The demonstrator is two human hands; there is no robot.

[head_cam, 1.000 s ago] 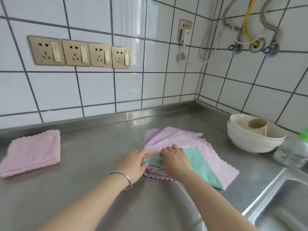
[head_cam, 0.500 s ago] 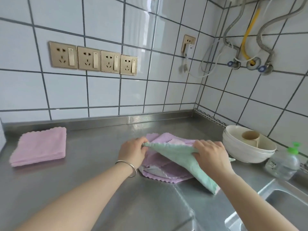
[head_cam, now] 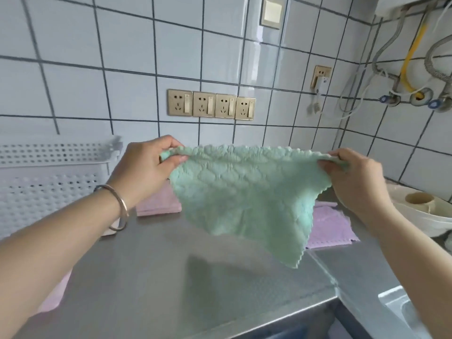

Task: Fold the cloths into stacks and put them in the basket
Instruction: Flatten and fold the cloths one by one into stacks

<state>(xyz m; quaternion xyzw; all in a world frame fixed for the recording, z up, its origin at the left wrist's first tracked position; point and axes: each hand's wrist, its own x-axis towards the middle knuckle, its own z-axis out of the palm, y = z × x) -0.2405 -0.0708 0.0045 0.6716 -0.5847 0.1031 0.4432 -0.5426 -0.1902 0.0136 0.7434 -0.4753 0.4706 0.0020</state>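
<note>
A mint-green cloth hangs spread out in the air above the steel counter. My left hand pinches its top left corner and my right hand pinches its top right corner. Behind the green cloth lies a pile of lilac and pink cloths, partly hidden. A folded pink cloth rests on the counter behind my left hand. A white perforated basket stands at the far left against the wall.
Stacked cream bowls with a cup sit at the right. A sink opens at the lower right. Another pink cloth shows under my left forearm. Wall sockets and hoses line the tiles.
Both hands lifted the green cloth off the pile and stretched it out in the air. The view rose and swung left, bringing the white basket into sight.
</note>
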